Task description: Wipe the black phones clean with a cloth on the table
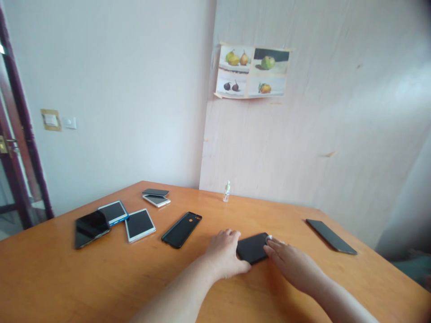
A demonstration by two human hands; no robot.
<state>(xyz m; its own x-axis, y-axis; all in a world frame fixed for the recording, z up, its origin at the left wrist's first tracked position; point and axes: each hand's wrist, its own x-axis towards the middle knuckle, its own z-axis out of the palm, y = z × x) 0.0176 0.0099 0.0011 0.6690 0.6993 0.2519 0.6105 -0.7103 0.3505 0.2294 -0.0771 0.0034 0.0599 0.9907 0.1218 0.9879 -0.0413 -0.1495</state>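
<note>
A black phone (253, 248) lies flat on the wooden table in front of me. My left hand (225, 256) grips its left end, with the thumb along the near edge and the fingers round the far side. The fingers of my right hand (286, 260) are pressed together on the phone's right end. A small white pad (268, 239) shows at those fingertips; most of it is hidden under them. To the left of my left hand lies an empty black phone case (182, 229), its inside facing up.
Several phones and tablets, including a white tablet (140, 225) and a black tablet (92, 229), lie at the left. A small clear spray bottle (226, 192) stands near the wall. One dark flat device (331, 237) rests at the right of the table (215, 296).
</note>
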